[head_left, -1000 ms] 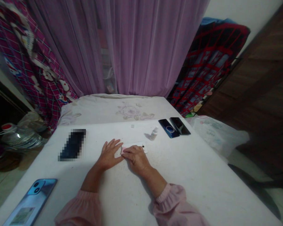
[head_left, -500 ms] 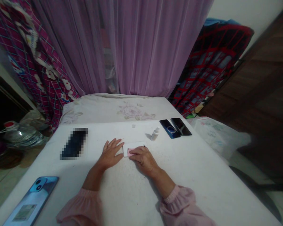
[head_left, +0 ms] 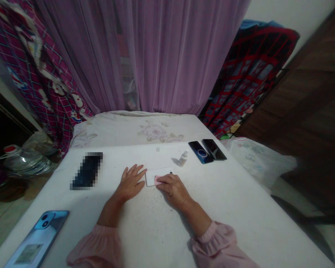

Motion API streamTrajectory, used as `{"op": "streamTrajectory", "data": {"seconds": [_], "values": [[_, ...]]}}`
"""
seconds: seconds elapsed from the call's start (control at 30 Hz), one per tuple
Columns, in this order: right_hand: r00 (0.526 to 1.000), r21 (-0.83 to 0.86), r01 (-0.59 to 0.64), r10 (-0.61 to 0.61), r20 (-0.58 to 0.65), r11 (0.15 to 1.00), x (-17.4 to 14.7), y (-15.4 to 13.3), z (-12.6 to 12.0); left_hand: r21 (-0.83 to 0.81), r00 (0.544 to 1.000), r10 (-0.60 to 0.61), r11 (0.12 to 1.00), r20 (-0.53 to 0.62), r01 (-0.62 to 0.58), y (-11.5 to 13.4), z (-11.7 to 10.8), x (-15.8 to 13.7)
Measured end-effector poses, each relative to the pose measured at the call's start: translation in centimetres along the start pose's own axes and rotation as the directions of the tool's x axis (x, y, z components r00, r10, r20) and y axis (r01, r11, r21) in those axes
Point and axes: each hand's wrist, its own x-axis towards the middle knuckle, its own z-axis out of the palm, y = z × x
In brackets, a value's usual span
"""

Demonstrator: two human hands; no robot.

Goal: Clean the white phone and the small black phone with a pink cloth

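Note:
A white phone [head_left: 150,178] lies flat on the white-covered table [head_left: 145,230] between my hands. Its dark camera spot shows at the far right end. My left hand [head_left: 131,182] rests with spread fingers at the phone's left end, thumb and fingertips against its edge. Over the phone's right half, my right hand [head_left: 174,191] pinches a small pink cloth [head_left: 157,180] and presses it on the white surface. Most of the cloth is hidden under the fingers. Just beyond the right hand stands a small spray bottle [head_left: 183,159].
Two dark phones [head_left: 201,152] lie side by side at the back right. A pixelated dark object [head_left: 87,172] lies left, a light blue phone [head_left: 36,238] at the near left. A small pale piece [head_left: 158,149] sits farther back. A large water bottle [head_left: 25,160] stands beyond the left edge.
My right hand has slid slightly to the right along the phone with the pink cloth, baring more of its left part. My left hand stays at the phone's left end.

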Motion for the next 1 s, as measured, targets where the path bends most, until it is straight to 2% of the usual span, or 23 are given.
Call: {"op": "streamTrajectory", "data": {"seconds": [0.17,0.47,0.57,0.67,0.77,0.87,1.0], "values": [[0.998,-0.029,-0.059,0.058,-0.037,0.998,-0.7,0.8,-0.7,0.014,1.000,-0.022,1.000,0.019,0.022,0.3,-0.1,0.0],[1.000,0.041,-0.003,0.002,0.027,0.999,2.2,-2.8,1.9,0.038,1.000,-0.020,0.999,-0.004,0.020,0.5,0.0,0.1],[0.999,0.098,-0.014,0.017,-0.028,0.995,1.9,-2.3,1.7,0.026,1.000,-0.005,1.000,-0.030,0.006,0.3,0.1,0.1],[0.970,0.124,-0.103,0.127,-0.205,0.987,0.9,-0.2,0.9,0.010,0.999,-0.012,1.000,-0.048,0.013,0.2,0.3,0.1],[0.901,0.102,-0.262,0.282,-0.331,0.960,-0.1,2.1,0.3,-0.017,0.994,-0.026,1.000,-0.106,0.025,0.6,0.6,0.0],[0.883,0.058,-0.346,0.346,-0.317,0.936,-0.5,3.3,0.3,-0.033,0.989,-0.036,0.999,-0.143,0.032,1.5,0.9,0.1],[0.924,-0.009,-0.327,0.317,-0.212,0.945,-0.1,2.1,0.6,-0.030,0.989,0.003,1.000,-0.147,-0.007,3.0,0.9,0.3]]}}
